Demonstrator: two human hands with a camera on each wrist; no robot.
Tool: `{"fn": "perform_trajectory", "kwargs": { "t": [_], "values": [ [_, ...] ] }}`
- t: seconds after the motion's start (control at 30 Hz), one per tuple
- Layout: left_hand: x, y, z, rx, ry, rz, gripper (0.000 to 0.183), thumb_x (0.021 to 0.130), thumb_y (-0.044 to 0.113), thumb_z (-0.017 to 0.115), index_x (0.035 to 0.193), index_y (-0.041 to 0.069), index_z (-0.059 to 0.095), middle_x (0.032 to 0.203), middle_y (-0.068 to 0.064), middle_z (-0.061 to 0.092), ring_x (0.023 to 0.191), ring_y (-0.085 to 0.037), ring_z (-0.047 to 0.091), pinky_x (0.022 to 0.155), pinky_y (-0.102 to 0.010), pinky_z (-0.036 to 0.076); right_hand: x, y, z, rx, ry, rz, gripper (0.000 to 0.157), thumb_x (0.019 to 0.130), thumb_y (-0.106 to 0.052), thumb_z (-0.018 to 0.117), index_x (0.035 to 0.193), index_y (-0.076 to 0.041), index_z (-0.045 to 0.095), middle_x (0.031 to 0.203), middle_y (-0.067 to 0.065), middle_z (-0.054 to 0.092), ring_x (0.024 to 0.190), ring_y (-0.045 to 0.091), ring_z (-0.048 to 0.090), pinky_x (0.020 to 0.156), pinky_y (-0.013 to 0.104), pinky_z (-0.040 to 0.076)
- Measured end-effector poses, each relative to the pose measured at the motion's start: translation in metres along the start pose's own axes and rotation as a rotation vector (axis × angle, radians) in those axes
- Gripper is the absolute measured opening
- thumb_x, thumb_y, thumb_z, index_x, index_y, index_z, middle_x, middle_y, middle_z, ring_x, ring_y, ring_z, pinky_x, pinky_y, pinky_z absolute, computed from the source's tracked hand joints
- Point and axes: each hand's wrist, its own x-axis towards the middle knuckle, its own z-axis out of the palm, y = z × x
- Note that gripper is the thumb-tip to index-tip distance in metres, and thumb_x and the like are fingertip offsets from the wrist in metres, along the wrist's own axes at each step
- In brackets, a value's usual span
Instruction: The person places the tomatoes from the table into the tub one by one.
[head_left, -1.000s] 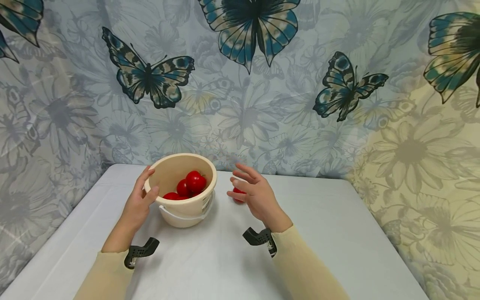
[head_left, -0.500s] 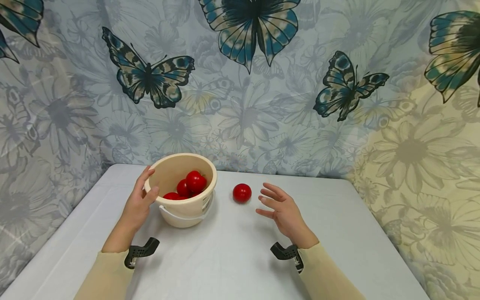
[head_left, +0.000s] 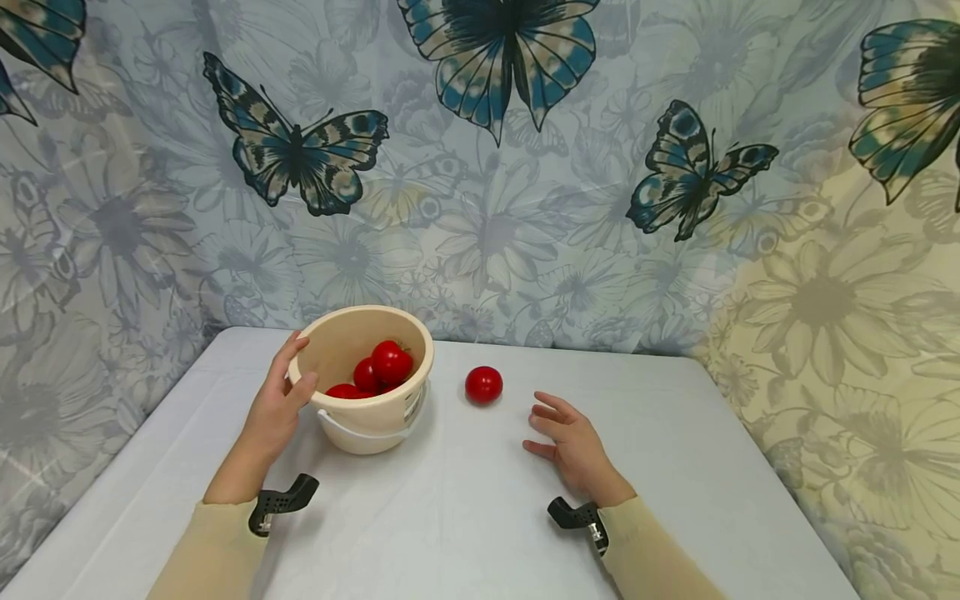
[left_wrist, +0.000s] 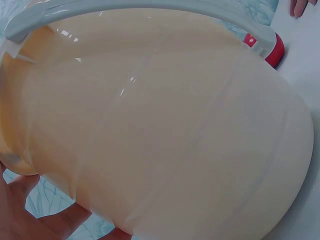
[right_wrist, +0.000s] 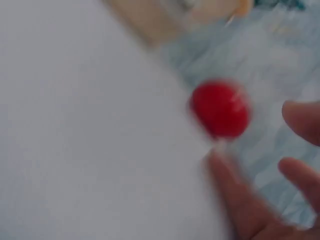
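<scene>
A cream bucket with a white handle stands at the left of the table, tilted a little toward me. Several red tomatoes lie inside it. My left hand holds the bucket's left rim, thumb over the edge and fingers along the outer wall. One more tomato sits on the table to the bucket's right. My right hand is apart from that tomato, to its right and nearer me, with fingers spread and nothing held. In the right wrist view the loose tomato looks blurred beyond the fingers.
A white cloth covers the table, whose back edge lies close to a butterfly-patterned fabric backdrop. Each wrist wears a black camera mount, the left mount and the right mount.
My right hand has drawn back from the loose tomato, moving right and toward me, so the tomato now shows fully. The left hand and bucket have stayed in place.
</scene>
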Motion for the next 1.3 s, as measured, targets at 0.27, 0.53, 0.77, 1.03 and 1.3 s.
{"fn": "perform_trajectory", "kwargs": {
  "t": [0.27, 0.53, 0.77, 1.03, 1.3],
  "values": [
    [-0.001, -0.002, -0.002, 0.000, 0.001, -0.006, 0.061, 0.103, 0.014, 0.052, 0.157, 0.010, 0.024, 0.166, -0.005, 0.003, 0.143, -0.045, 0.019, 0.092, -0.010, 0.037, 0.006, 0.019, -0.002, -0.005, 0.011, -0.024, 0.058, 0.094, 0.006, 0.060, 0.149, -0.002, 0.042, 0.147, 0.022, 0.039, 0.131, 0.036, 0.042, 0.089, 0.047, 0.053],
    [0.000, -0.003, 0.000, -0.010, 0.004, -0.014, 0.061, 0.103, 0.015, 0.052, 0.157, 0.011, 0.024, 0.166, -0.006, 0.002, 0.143, -0.045, 0.019, 0.093, -0.011, 0.037, 0.009, 0.017, -0.001, -0.005, 0.001, -0.033, 0.059, 0.094, 0.005, 0.062, 0.149, -0.002, 0.042, 0.148, 0.022, 0.039, 0.132, 0.035, 0.041, 0.089, 0.047, 0.053],
    [-0.001, 0.000, 0.000, -0.009, 0.005, -0.003, 0.059, 0.103, 0.014, 0.051, 0.156, 0.010, 0.025, 0.166, -0.006, 0.003, 0.143, -0.046, 0.020, 0.093, -0.011, 0.037, 0.023, 0.019, 0.008, -0.009, -0.028, -0.057, 0.060, 0.094, 0.002, 0.063, 0.150, -0.002, 0.041, 0.149, 0.022, 0.037, 0.134, 0.037, 0.040, 0.088, 0.047, 0.053],
    [-0.001, 0.000, 0.000, -0.004, 0.007, -0.003, 0.059, 0.103, 0.014, 0.051, 0.156, 0.010, 0.025, 0.166, -0.005, 0.003, 0.143, -0.045, 0.020, 0.094, -0.011, 0.037, 0.041, 0.020, 0.026, -0.045, -0.058, -0.066, 0.062, 0.095, 0.000, 0.063, 0.152, -0.006, 0.039, 0.153, 0.019, 0.033, 0.136, 0.036, 0.038, 0.086, 0.048, 0.054],
    [0.000, -0.001, 0.001, -0.015, 0.007, 0.010, 0.059, 0.103, 0.013, 0.051, 0.156, 0.009, 0.025, 0.166, -0.007, 0.003, 0.142, -0.045, 0.022, 0.093, -0.012, 0.038, 0.056, 0.019, 0.037, -0.011, -0.086, -0.083, 0.070, 0.091, 0.004, 0.067, 0.153, -0.006, 0.037, 0.156, 0.019, 0.027, 0.140, 0.037, 0.034, 0.085, 0.049, 0.054]
  ]
}}
